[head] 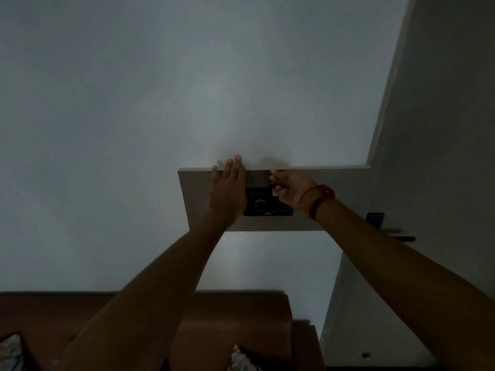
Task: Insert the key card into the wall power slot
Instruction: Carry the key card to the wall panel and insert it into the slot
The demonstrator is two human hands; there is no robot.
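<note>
Light: room is dim, so you work by touch as much as sight.
Left hand (227,188): flat and spread wide on the wall panel (334,194), bracing just left of the black power unit (263,207).
Right hand (292,191): pinches the small pale key card (274,193) at the unit's upper right edge.
Slot: hidden; seating cannot be judged.

black wall unit (267,204), red wristband (322,195), white wall (160,103)

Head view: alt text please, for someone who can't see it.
In a dim room, the right hand holds a small key card at a black wall control panel, while the left hand rests flat on the pale backing board.
</note>
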